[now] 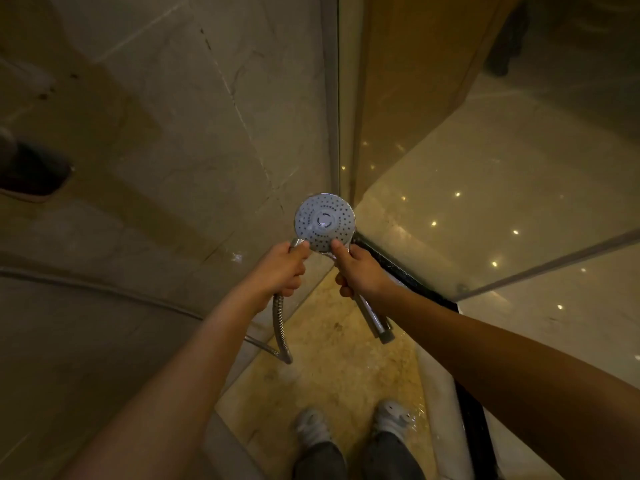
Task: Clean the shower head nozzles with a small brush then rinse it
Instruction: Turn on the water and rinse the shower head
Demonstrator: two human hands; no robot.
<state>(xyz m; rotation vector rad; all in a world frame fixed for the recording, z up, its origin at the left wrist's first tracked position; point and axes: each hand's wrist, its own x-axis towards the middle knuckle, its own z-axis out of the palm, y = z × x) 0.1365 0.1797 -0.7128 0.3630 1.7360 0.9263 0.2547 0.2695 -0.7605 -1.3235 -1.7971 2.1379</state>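
Beige stone tiles lined the wall (173, 116) of a dim shower stall, seen from above.

The right hand (360, 271) gripped the shower head (325, 221) by its handle (375, 320). Its fingers were curled round the chrome shaft and its thumb was pressed against the lower edge of the round face. That face was turned up toward the camera, pale, with rings of dark nozzle holes around a central cap. It sat between the two hands and slightly above them, in front of the corner where the tile met the glass. The handle's free end stuck out below the fist, angled down to the right.

The left hand (280, 268) was closed in a fist round a ribbed metal hose (278, 327). The hose's end fitting poked out above the knuckles, just beside the rim of the head. Below the fist the hose hung down and then curved away to the left.

Beyond the hands, a glass panel (485, 168) stood on the right, speckled with small reflected lights. A black threshold strip (415, 282) ran along its base. The yellowish stone floor (329, 358) looked wet, and two grey shoes (313, 426) stood on it near the bottom edge. A dark fitting (31, 174) on the far left was too blurred to identify.
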